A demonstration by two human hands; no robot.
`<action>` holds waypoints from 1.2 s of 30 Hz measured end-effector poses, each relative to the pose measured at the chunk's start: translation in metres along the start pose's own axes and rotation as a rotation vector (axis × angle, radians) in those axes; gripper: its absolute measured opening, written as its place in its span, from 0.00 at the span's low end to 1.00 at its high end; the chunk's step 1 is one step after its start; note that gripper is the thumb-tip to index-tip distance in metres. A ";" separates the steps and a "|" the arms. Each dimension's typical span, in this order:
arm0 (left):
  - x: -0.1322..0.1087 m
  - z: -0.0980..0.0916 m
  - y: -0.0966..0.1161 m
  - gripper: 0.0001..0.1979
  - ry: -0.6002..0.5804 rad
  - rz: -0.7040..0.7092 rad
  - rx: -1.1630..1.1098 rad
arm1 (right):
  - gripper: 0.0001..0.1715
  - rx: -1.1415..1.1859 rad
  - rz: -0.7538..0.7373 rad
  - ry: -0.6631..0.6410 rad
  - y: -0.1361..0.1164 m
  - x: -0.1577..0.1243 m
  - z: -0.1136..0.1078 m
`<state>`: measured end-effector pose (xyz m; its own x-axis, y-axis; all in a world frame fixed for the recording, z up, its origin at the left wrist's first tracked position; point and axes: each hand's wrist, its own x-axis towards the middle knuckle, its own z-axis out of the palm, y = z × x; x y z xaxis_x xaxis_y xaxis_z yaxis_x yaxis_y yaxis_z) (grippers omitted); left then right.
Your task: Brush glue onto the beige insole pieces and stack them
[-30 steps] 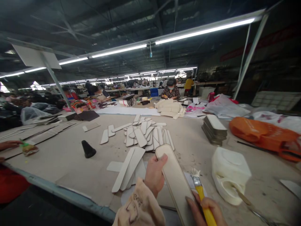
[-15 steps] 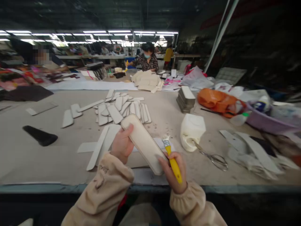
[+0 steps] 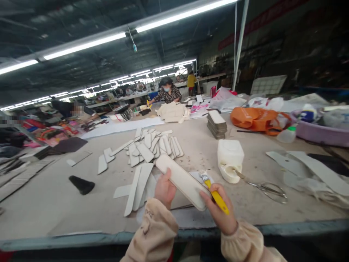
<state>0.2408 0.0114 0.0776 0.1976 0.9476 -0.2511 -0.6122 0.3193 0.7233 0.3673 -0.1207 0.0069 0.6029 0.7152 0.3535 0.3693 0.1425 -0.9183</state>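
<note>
The panel (image 3: 182, 183) is long, off-white — rounded at its corners.

brush hndl (image 3: 219, 201) is yel, long pc (image 3: 183, 182) off-wht.

A single camera, worn on the person's head, gives the whole view. It looks from above and behind the fingers (image 3: 167, 177), facing forward and down across the bench (image 3: 68, 211). Both sleeves (image 3: 242, 240) enter from the bottom, nearer the lens than the fingers, which appear fairly close, low and a little right of the middle. The view is wide: beyond the fingers it reaches past the far side of the bench, and high above them it takes in long lamps (image 3: 84, 46). These lamps and the bench's near edge climb rightward, so the view leans sideways.
</note>
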 end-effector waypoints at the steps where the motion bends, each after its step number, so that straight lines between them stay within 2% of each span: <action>1: 0.000 0.000 0.000 0.04 -0.002 0.016 0.002 | 0.17 0.021 -0.012 0.000 0.002 0.000 0.000; 5: -0.004 0.005 0.004 0.04 -0.019 0.043 0.034 | 0.16 0.067 -0.031 -0.005 0.004 -0.001 -0.002; 18: -0.013 0.018 0.005 0.06 0.030 0.019 0.102 | 0.16 0.084 0.000 0.009 -0.006 -0.007 -0.013; 24: -0.017 0.021 0.004 0.05 -0.008 0.050 0.103 | 0.16 0.032 -0.030 0.045 -0.007 -0.007 -0.015; 28: -0.024 0.022 0.005 0.07 -0.054 0.090 0.076 | 0.16 0.016 -0.043 0.070 0.001 -0.009 -0.013; 32: -0.022 0.023 0.015 0.12 -0.075 0.070 0.034 | 0.18 0.007 -0.038 0.069 0.011 -0.009 -0.010; 36: -0.013 0.023 0.034 0.13 -0.023 0.086 -0.002 | 0.20 -0.035 -0.021 0.088 0.014 -0.011 -0.011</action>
<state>0.2355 0.0100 0.1203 0.1618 0.9716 -0.1727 -0.6296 0.2364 0.7401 0.3739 -0.1343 -0.0080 0.6541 0.6491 0.3883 0.4063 0.1315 -0.9042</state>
